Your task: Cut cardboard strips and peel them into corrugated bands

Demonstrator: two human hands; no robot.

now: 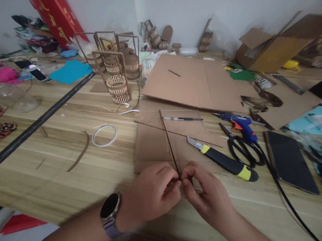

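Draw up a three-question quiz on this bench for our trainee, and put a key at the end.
1. The left hand and right hand meet at: A) a pen; B) a dark strip; C) tape.
2. True or false: the watch is on the left wrist.
3. Name the tool lying between the knife and the glue gun.

Key: 1. B. 2. True. 3. Scissors.

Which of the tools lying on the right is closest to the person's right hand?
The black-and-yellow utility knife: it lies just beyond the right hand, while the scissors and blue glue gun lie farther off.
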